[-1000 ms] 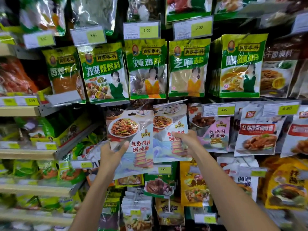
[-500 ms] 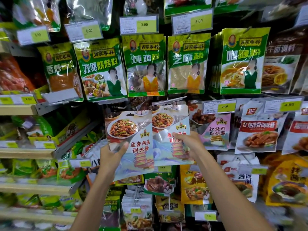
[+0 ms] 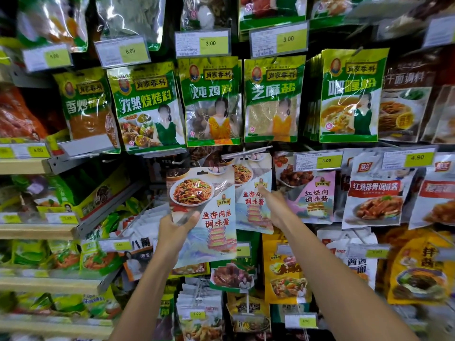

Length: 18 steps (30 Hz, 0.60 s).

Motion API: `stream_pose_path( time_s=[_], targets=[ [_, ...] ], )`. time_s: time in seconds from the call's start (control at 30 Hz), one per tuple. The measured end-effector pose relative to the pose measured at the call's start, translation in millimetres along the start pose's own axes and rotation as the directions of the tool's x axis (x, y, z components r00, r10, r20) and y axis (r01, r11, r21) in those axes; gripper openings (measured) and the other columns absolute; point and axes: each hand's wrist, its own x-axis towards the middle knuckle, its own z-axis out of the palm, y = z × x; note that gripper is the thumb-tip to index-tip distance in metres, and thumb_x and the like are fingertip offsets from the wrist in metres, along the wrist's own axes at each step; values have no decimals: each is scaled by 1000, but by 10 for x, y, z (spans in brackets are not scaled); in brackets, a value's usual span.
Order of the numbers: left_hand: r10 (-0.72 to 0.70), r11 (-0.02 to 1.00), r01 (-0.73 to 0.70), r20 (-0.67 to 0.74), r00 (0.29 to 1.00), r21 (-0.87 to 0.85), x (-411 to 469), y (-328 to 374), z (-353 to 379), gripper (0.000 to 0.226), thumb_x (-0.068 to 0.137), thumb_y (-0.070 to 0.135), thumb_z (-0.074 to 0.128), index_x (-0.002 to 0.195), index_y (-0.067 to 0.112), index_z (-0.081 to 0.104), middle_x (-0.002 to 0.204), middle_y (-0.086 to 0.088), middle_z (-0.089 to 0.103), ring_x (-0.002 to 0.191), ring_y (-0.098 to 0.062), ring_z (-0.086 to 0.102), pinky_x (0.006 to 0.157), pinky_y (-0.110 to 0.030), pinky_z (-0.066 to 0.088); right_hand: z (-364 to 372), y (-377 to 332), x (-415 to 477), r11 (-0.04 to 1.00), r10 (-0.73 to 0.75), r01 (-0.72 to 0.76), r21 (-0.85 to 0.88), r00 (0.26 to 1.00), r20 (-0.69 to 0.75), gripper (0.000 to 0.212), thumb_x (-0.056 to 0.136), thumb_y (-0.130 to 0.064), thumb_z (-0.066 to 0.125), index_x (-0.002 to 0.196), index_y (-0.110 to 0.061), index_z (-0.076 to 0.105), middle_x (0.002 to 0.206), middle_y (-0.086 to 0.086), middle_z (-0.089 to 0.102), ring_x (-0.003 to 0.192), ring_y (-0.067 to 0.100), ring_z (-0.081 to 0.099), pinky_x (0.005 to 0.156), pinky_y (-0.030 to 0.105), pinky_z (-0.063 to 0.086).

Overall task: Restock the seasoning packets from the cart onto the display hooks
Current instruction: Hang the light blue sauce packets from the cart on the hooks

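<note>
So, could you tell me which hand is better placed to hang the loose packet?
Left: the left hand grips the loose packet just below the hook, while the right hand is busy holding the hanging packet.

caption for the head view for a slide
Left hand holds a sauce packet beside the matching packet that the right hand pinches beneath a display hook.
</note>
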Motion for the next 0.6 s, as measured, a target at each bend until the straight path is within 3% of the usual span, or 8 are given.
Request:
stream_pose_path(
  time_s=[0.1, 0.2, 0.23, 0.3, 0.37, 0.4, 0.47, 0.6],
  targets=[
    [-23, 1000, 22, 58, 998, 8, 1, -66, 102, 10, 82, 13, 71, 91, 9, 70, 100, -6, 74, 103, -23, 66, 94, -49, 50, -73, 75, -146, 972, -182, 171, -162, 982, -54, 45, 97, -33, 50, 130, -3, 50, 130, 11, 57, 124, 27, 50, 88, 29, 37],
    [-34, 999, 33, 123, 992, 11, 17, -96, 279, 9, 82, 13, 72, 90, 17, 71, 94, 4, 75, 101, -17, 66, 85, -37, 52, -263, 121, -402, 829, -484, 407, -384, 866, -127, 30, 97, -22, 51, 122, -6, 56, 117, 7, 63, 110, 20, 57, 86, 26, 44],
    [-42, 999, 41, 136, 990, 6, 36, -95, 343, 11, 81, 13, 72, 92, 18, 71, 93, 5, 75, 99, -16, 67, 84, -35, 51, -344, 91, -497, 745, -598, 486, -457, 790, -136, 27, 98, -20, 50, 121, -9, 57, 115, 5, 63, 107, 18, 57, 89, 27, 45],
    [-65, 998, 68, 165, 984, -12, 91, -80, 473, 15, 81, 14, 73, 96, 15, 71, 95, 1, 75, 98, -18, 68, 85, -37, 53, -510, -53, -634, 501, -824, 605, -619, 553, -126, 24, 97, -15, 49, 117, -8, 60, 112, 6, 64, 105, 20, 57, 91, 24, 41],
    [-81, 996, 88, 196, 977, -25, 158, -58, 595, 19, 82, 14, 72, 100, 11, 70, 98, -3, 74, 97, -21, 69, 85, -37, 55, -659, -248, -656, 248, -950, 595, -764, 302, -73, 24, 94, -8, 51, 114, -2, 63, 113, 12, 65, 107, 27, 58, 95, 30, 42],
    [-92, 994, 101, 199, 976, -33, 186, -55, 648, 19, 82, 13, 72, 100, 9, 70, 97, -5, 74, 96, -22, 69, 83, -37, 56, -726, -333, -625, 165, -974, 555, -815, 224, -44, 24, 92, -6, 53, 114, 0, 63, 115, 15, 64, 109, 29, 58, 97, 36, 43],
    [-123, 988, 138, 190, 974, -67, 248, -71, 749, 17, 81, 11, 71, 97, 6, 70, 96, -11, 74, 93, -28, 69, 83, -43, 56, -840, -446, -517, 73, -986, 467, -881, 167, 7, 27, 91, -4, 57, 117, 0, 62, 121, 17, 62, 114, 32, 57, 99, 42, 43],
    [-174, 977, 194, 200, 964, -85, 342, -155, 834, 20, 80, 12, 72, 98, 4, 69, 95, -13, 74, 90, -30, 70, 81, -46, 56, -967, -418, -279, -47, -975, 359, -932, 188, 122, 34, 94, -13, 56, 126, 0, 57, 128, 18, 57, 120, 34, 53, 103, 44, 39]
  ],
)
